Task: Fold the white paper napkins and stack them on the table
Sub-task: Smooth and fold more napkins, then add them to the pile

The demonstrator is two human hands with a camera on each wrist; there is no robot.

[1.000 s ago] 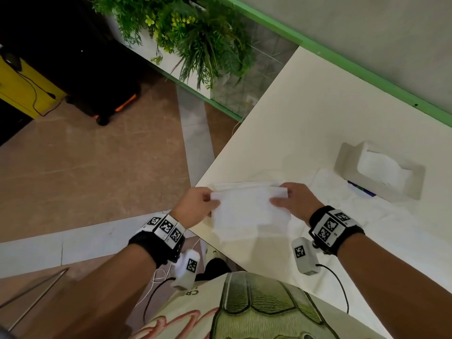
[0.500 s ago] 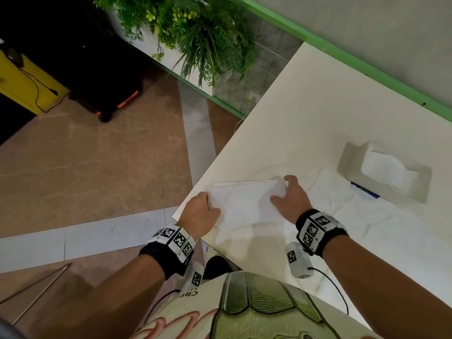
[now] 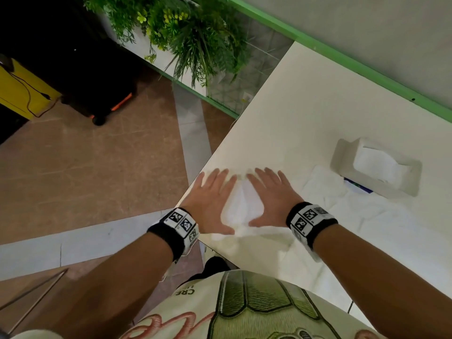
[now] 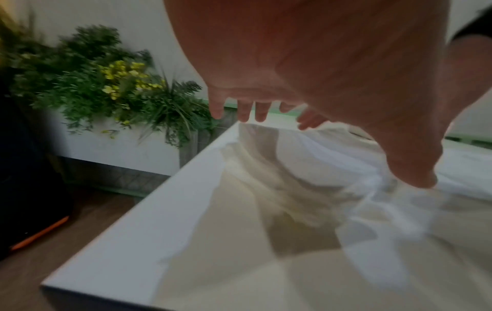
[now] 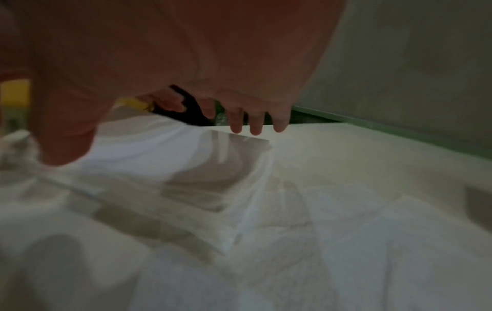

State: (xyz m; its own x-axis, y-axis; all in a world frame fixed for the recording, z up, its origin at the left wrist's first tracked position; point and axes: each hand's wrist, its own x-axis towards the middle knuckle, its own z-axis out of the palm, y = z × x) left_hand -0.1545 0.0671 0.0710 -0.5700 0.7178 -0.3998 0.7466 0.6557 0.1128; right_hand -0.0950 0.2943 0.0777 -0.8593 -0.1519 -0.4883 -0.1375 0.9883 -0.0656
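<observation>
A folded white napkin [image 3: 242, 206] lies near the left corner of the white table [image 3: 305, 113]. Both hands lie flat on it with straight, spread fingers. My left hand [image 3: 210, 199] covers its left part, my right hand [image 3: 271, 196] its right part, and a strip of napkin shows between them. In the left wrist view the napkin [image 4: 293, 189] lies wrinkled under the left hand [image 4: 306, 63]. In the right wrist view the napkin [image 5: 213, 178] lies below the right hand [image 5: 186, 52]. More unfolded white napkins [image 3: 347, 209] are spread to the right.
A white tissue box [image 3: 376, 167] with a napkin sticking out stands at the right. The table's left edge runs just beside the left hand. A planter with green plants [image 3: 183, 35] stands beyond the table. A green-trimmed wall [image 3: 367, 69] borders the far side.
Both hands let go of the napkin's edges, opened and now lie flat on it, fingers spread. The napkin has gone from held up to lying pressed on the table.
</observation>
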